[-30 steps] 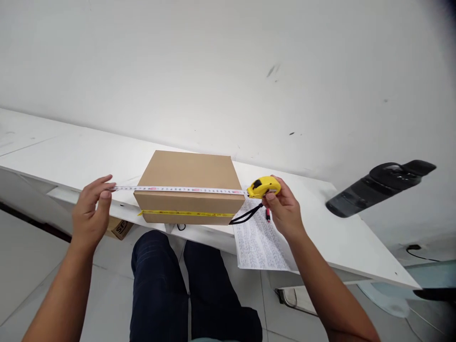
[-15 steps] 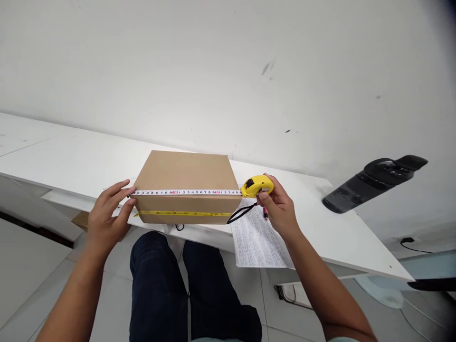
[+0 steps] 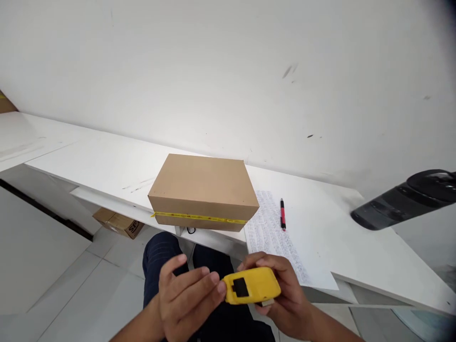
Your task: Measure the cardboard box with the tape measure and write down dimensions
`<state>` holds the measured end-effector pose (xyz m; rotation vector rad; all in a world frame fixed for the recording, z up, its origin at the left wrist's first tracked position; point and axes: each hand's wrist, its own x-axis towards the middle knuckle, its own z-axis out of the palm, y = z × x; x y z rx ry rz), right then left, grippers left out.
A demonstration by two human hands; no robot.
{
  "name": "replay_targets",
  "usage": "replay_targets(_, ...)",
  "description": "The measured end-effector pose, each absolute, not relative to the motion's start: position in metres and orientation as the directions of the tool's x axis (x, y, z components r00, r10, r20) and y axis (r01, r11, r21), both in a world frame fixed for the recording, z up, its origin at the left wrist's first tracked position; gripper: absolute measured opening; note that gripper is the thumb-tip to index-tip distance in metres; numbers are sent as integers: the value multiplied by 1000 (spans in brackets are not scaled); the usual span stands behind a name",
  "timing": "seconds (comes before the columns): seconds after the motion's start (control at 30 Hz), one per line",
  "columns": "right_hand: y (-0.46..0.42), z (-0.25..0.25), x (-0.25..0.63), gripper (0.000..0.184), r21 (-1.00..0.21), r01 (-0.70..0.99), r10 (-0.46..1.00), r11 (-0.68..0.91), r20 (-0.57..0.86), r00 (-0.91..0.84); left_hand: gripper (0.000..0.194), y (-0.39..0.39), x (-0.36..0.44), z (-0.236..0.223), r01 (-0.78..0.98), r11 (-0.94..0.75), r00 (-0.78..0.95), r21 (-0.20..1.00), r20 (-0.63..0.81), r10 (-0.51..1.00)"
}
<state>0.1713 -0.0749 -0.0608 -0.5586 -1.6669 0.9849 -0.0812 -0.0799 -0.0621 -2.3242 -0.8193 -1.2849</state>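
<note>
A yellow tape measure (image 3: 253,286) is gripped in my right hand (image 3: 290,294), low in front of the knees, its black button facing up. No blade shows out of its case. My left hand (image 3: 190,299) has its fingers stretched out, their tips touching the tape measure's front end; its thumb is hidden. Beyond both hands, a closed brown cardboard box (image 3: 204,183) sits near the desk's front edge. Yellow tape (image 3: 199,217) runs along its front side. A handwritten sheet of paper (image 3: 272,242) lies right of the box, with a red and black pen (image 3: 282,214) on it.
The white desk (image 3: 103,149) runs along a white wall. A dark bottle (image 3: 395,204) stands at the right. Another carton (image 3: 119,223) lies below the desk on the left, and part of a brown box (image 3: 6,104) shows at the far left edge.
The blade that stretched across the box top is no longer out. Both hands have come down off the box toward my lap, bringing the tape measure. The view has shifted left.
</note>
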Motion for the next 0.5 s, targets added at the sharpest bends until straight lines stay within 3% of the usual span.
replay_targets(0.1, -81, -73, 169, 53, -863, -140, 814, 485, 505, -289, 25, -62, -69, -66, 612, -790, 357, -41, 906, 229)
replay_targets(0.17, -84, -83, 174, 58, -889, -130, 862, 439, 458, -216, 36, -45, -83, -68, 638, -765, 398, -87, 888, 231)
replay_targets(0.27, -85, -99, 180, 90, -936, -127, 928, 329, 346, -140, 63, -8, -119, -68, 730, -667, 422, -146, 865, 273)
replay_targets(0.3, -84, -103, 180, 104, -953, -144, 949, 266, 285, -135, 71, 5, -132, -68, 776, -625, 347, -83, 884, 313)
replay_targets(0.37, -79, -108, 177, 126, -973, -212, 979, 94, 129, -159, 75, 30, -155, -65, 836, -527, 139, 153, 870, 473)
replay_targets(0.43, -69, -107, 172, 135, -957, -281, 978, -74, -14, -210, 69, 50, -170, -63, 786, -459, -30, 414, 767, 641)
replay_targets(0.5, -53, -101, 170, 135, -939, -302, 963, -166, -87, -257, 67, 63, -177, -64, 687, -418, -71, 594, 628, 775)
